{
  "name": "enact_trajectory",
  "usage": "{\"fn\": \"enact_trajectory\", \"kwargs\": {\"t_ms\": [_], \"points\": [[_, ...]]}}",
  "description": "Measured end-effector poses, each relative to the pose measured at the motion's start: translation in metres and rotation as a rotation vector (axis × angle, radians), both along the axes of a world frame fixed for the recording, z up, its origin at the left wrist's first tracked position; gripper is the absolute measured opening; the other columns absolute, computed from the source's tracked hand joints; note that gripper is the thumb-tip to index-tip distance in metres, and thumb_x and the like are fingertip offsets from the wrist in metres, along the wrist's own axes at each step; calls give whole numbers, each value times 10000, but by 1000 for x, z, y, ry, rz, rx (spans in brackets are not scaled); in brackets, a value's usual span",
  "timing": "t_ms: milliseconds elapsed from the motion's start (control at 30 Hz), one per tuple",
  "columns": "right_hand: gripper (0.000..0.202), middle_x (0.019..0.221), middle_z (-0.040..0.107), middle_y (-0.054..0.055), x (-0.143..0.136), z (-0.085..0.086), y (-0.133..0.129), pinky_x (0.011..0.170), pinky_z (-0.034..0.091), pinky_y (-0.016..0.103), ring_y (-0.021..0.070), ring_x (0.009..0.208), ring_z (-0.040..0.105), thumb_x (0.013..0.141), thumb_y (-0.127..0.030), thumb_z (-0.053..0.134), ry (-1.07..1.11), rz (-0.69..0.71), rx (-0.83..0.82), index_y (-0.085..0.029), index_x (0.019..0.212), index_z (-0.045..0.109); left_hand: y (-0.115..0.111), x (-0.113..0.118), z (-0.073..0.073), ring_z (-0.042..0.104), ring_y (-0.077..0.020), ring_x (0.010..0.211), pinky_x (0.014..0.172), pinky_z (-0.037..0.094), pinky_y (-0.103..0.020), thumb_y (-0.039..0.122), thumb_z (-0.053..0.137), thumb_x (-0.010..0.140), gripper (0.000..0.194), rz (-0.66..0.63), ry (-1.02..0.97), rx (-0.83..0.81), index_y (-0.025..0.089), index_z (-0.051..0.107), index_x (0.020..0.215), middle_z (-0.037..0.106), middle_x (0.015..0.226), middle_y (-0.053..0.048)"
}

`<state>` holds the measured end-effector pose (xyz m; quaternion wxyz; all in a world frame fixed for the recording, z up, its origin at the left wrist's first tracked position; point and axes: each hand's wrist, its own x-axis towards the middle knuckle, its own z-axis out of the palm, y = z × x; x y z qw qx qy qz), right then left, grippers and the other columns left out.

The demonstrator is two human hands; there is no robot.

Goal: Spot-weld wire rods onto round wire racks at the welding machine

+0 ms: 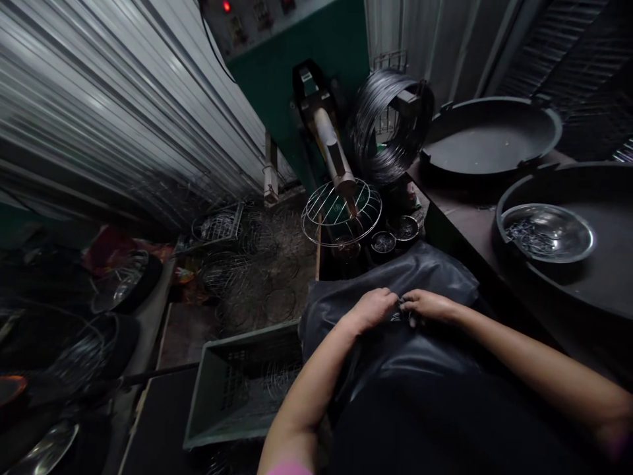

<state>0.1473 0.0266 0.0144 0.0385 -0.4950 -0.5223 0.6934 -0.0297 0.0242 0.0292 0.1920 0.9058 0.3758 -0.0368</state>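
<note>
My left hand (376, 307) and my right hand (426, 305) meet above the shiny black apron (386, 389) over my lap. The fingertips of each are pinched together. What lies between them is too small and dark to make out. Just below the fingers, a few small bright metal wire pieces (395, 317) show. Beyond my hands, a round wire rack (316, 227) sits under the pointed electrode (333, 148) of a green machine (267, 72). Two small bowls of metal bits, a nearer bowl (383, 242) and a farther bowl (406, 227), stand beside the rack.
A coil of wire (373, 125) hangs on the machine. To the right are large black pans (524, 105), one with a steel bowl (578, 241) of small metal pieces in it. A green plastic crate (198, 402) with wire parts stands at lower left. More wire racks (222, 270) lie beyond it.
</note>
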Motion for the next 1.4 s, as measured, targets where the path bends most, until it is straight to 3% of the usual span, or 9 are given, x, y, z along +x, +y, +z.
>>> {"fn": "enact_trajectory", "kwargs": {"t_ms": [133,333,500,667,800,933,1133,1233,1400], "points": [[171,639,602,-2,2,0,-7,379,342,154,63,480,527,695,-314,620,188,-125,-109,-155,694,557,-1,-2,-4,551,-182,800,732,432,-276,163,438,857,177,45,-79,-40,160,614,874,592,856,-89],[159,638,590,-7,0,0,-11,372,336,151,55,474,504,662,-272,646,279,-235,-174,-153,731,565,-7,0,-3,558,-181,882,815,437,-295,180,433,866,189,111,-266,-51,164,609,933,613,922,-86],[167,778,637,37,24,5,3,406,396,180,75,514,535,729,-322,580,187,-320,27,-167,785,555,-11,-14,-9,552,-171,976,868,441,-295,241,515,832,329,303,-544,-39,184,522,1155,592,1083,-78],[131,610,600,11,60,-4,16,433,433,200,103,494,555,763,-297,531,-128,-314,312,-170,734,509,-17,-28,-26,576,-158,875,818,463,-300,212,561,785,325,381,-535,-145,174,556,1108,612,997,-62],[97,498,552,-26,64,-18,15,405,407,201,96,411,511,771,-244,495,-253,-205,386,-181,697,496,-20,-30,-31,577,-152,861,805,465,-291,205,579,767,325,417,-530,-207,170,568,1090,619,981,-56],[129,520,574,-16,60,-21,17,405,408,198,106,440,539,769,-296,504,-209,-213,370,-183,707,505,-17,-31,-27,579,-154,864,808,463,-295,202,587,756,333,447,-543,-224,168,573,1087,629,981,-56],[179,445,525,-31,64,-15,19,354,332,194,87,359,459,744,-354,524,-283,-228,341,-189,682,496,-10,-31,-26,570,-166,903,845,450,-322,226,585,759,349,460,-547,-246,179,573,1104,631,1019,-57],[197,459,502,-33,65,-7,16,369,331,189,85,395,458,731,-379,514,-178,-267,277,-186,695,500,-6,-23,-27,568,-164,878,827,453,-322,243,598,747,357,493,-589,-299,179,581,1098,635,993,-51],[312,639,546,-6,47,16,9,398,323,197,75,468,450,676,-476,560,61,-268,180,-181,772,523,4,2,-15,537,-106,654,650,460,-271,296,602,740,438,689,-893,-613,134,551,1144,606,842,-33]]}}
